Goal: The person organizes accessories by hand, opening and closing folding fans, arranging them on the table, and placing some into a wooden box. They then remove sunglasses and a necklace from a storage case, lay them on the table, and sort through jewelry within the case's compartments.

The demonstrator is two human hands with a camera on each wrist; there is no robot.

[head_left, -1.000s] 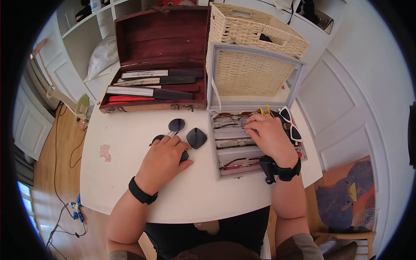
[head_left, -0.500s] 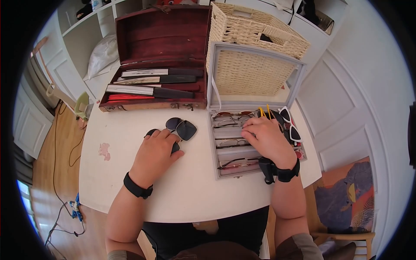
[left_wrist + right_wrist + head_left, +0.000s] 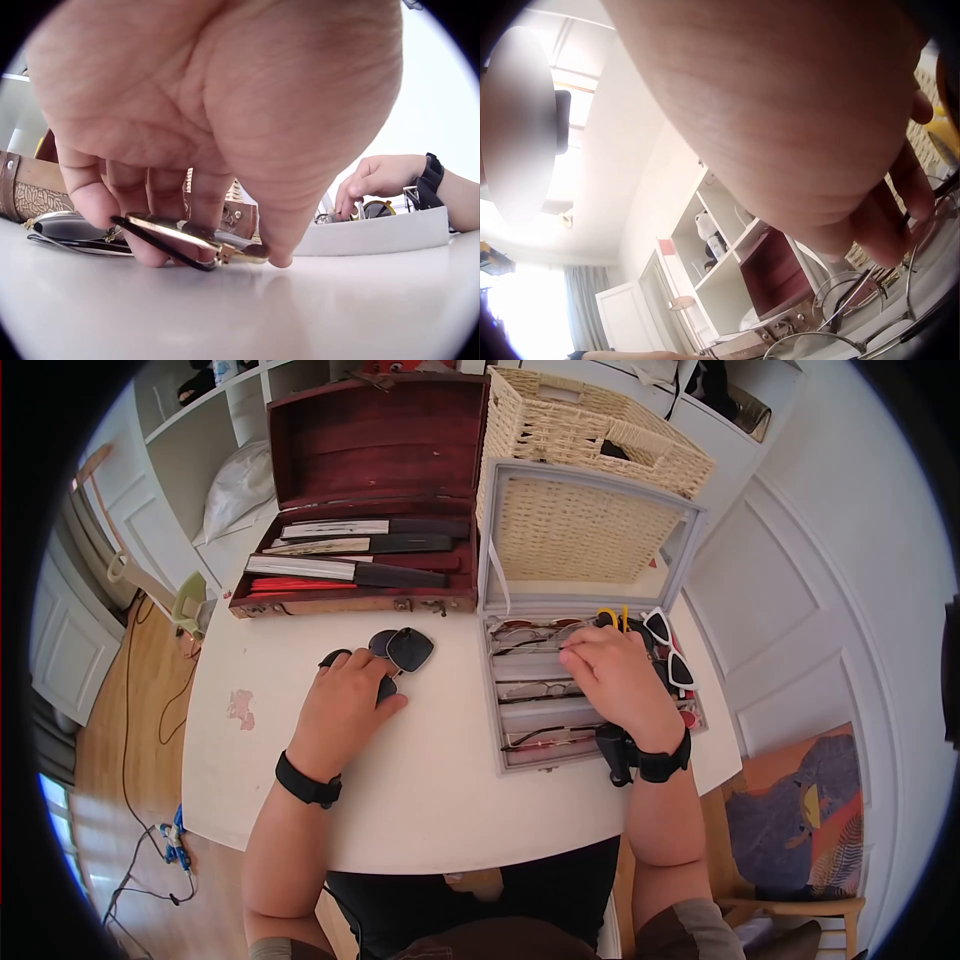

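Note:
On the white table, my left hand [image 3: 342, 705] holds dark square-lensed sunglasses [image 3: 410, 650] between thumb and fingers. Their gold rim [image 3: 176, 234] shows under the palm in the left wrist view. A second, rounder pair of sunglasses [image 3: 67, 225] lies beyond my fingertips there. My right hand [image 3: 622, 672] reaches into the grey glasses case [image 3: 493, 705], thumb and fingers drawn together at the thin wire-framed eyeglasses [image 3: 570, 633] in the upper rows. In the right wrist view, round wire rims [image 3: 847, 292] lie right by my fingertips, which are partly covered by the palm.
White-framed sunglasses [image 3: 680, 668] and yellow-framed glasses [image 3: 606, 616] sit at the case's right side. Its raised lid [image 3: 690, 550] leans near a wicker basket [image 3: 505, 405]. An open dark red chest [image 3: 375, 450] with folded hand fans [image 3: 300, 567] stands at the back left.
My left hand has slid left across the table, drawing the sunglasses with it; their lenses now overlap the rounder pair. My right hand stays over the case, and the yellow-framed glasses beside it have shifted slightly.

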